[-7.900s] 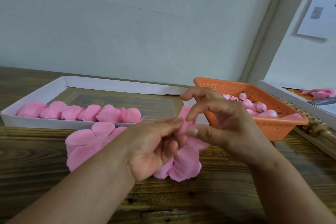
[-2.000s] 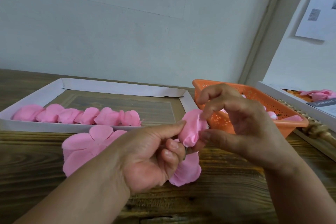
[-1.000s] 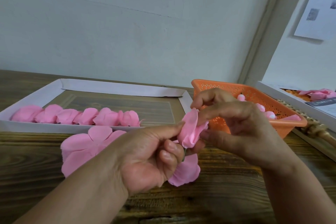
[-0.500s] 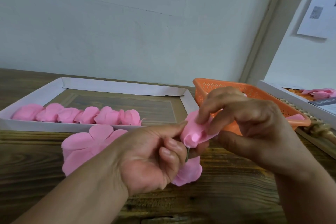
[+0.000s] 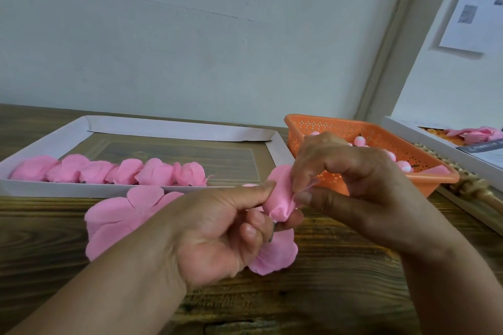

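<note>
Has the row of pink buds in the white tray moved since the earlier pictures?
No. The row of pink buds still lies along the near wall of the white tray, as before.

a white cardboard tray (image 5: 177, 128) lies on the wooden bench (image 5: 326, 294), with a row of rolled pink buds (image 5: 158, 173) along its near wall. just right of it stands an orange perforated basket (image 5: 340, 128) holding small pink balls (image 5: 358, 140). a printed sheet (image 5: 473, 8) hangs on the right-hand wall.
</note>
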A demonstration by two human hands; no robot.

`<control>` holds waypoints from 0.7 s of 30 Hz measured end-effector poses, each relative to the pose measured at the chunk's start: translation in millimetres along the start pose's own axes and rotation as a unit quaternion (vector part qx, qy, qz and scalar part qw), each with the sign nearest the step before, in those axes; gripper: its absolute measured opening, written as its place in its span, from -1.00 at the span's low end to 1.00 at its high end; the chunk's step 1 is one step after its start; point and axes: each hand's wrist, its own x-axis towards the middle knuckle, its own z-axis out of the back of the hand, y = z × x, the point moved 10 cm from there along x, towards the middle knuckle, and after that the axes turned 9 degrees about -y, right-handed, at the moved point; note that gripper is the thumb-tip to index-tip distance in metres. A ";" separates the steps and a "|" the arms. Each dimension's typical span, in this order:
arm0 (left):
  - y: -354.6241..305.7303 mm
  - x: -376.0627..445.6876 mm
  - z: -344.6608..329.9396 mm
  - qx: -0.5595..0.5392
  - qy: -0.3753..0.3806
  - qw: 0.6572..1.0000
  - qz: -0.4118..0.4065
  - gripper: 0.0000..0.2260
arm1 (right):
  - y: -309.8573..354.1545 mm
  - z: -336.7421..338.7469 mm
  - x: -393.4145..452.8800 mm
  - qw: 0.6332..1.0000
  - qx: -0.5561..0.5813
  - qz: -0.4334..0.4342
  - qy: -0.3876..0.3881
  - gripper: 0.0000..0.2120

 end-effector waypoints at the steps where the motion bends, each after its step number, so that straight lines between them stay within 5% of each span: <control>1: -1.4 -0.1 0.2 0.015 -0.003 1.000 -0.014 -0.90 | 1.5 -0.6 1.0 1.000 -0.009 0.006 -0.001 -0.96; 7: -9.4 0.1 3.6 0.092 -0.024 0.991 -0.092 -0.90 | 1.4 -0.8 4.2 1.000 -0.013 -0.006 -0.026 -0.88; 12: -25.8 -4.4 1.5 0.107 -0.011 0.980 -0.169 -0.84 | -39.9 14.0 -3.6 0.967 0.032 -0.205 -0.149 -0.60; 17: -35.0 -6.5 1.7 0.129 -0.019 0.966 -0.224 -0.87 | -53.9 -19.0 -8.4 0.925 0.231 -0.286 -0.093 -0.80; 21: -38.8 -4.5 9.9 0.173 -0.059 0.950 -0.254 -0.77 | -51.7 -24.8 -7.0 0.925 0.256 -0.274 -0.064 -0.87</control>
